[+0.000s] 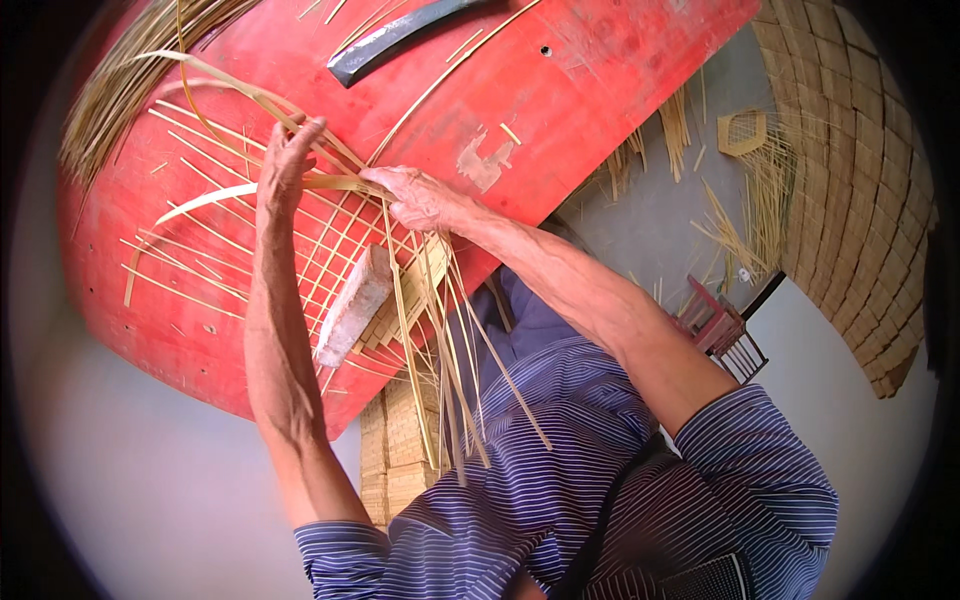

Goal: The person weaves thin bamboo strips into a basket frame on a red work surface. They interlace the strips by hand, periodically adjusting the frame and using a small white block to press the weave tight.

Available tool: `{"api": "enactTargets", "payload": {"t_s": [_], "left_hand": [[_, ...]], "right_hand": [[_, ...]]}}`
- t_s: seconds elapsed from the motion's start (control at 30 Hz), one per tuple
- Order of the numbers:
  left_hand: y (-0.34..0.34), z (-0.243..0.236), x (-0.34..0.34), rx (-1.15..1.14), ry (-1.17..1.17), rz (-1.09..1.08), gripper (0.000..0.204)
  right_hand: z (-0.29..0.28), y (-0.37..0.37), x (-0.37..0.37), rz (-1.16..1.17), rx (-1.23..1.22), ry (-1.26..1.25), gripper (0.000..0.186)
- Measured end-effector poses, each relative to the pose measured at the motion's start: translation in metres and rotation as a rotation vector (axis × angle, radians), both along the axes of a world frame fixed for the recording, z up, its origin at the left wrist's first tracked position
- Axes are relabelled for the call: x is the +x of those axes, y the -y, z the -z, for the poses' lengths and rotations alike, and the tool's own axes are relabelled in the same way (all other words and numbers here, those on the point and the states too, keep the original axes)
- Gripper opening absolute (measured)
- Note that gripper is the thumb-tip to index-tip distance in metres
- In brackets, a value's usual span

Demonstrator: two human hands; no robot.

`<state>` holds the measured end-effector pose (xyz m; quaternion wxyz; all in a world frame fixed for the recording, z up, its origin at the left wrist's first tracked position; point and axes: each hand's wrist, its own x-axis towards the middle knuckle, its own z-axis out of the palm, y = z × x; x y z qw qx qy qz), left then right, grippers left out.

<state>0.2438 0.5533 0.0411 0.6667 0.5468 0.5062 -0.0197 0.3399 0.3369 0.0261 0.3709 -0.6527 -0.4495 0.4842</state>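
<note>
On the red table [200, 340] lies an openwork lattice [327, 248] woven from pale bamboo strips, with loose ends sticking out on several sides. At its far right edge, my right hand [415, 198] is closed in a pinch on a flat bamboo strip [335, 182]. My left hand [287, 165] is raised over the lattice's far left part, its fingers closed about curved strips that bend away to the far left. A whitish stone-like block [357, 300] rests on the weaving, next to a denser woven part [425, 275]. Long strips hang over the table edge toward my lap.
A dark curved blade-like tool [405, 40] lies at the back of the table, near a bundle of thin strips [130, 95]. Stacked woven pieces [850, 180] stand at the right. A small reddish wooden seat [710, 320] and scattered strips [745, 225] are on the floor.
</note>
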Motion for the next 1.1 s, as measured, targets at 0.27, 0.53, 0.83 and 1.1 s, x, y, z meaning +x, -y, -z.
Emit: {"api": "enactTargets", "payload": {"t_s": [0.27, 0.53, 0.83, 1.1], "left_hand": [[-0.004, 0.037, -0.007, -0.222, 0.226, -0.349, 0.091], [-0.003, 0.023, 0.0, -0.222, 0.249, -0.178, 0.06], [-0.011, 0.014, -0.005, -0.097, 0.327, 0.014, 0.03], [-0.007, 0.007, 0.001, -0.252, 0.487, 0.083, 0.032]], "right_hand": [[-0.025, -0.012, 0.018, -0.072, -0.234, -0.253, 0.063], [0.021, -0.011, 0.043, 1.072, -0.215, -1.111, 0.048], [0.013, -0.039, 0.037, 0.821, -0.118, -0.956, 0.045], [-0.009, -0.09, 0.033, 0.486, -0.162, -0.664, 0.066]]}}
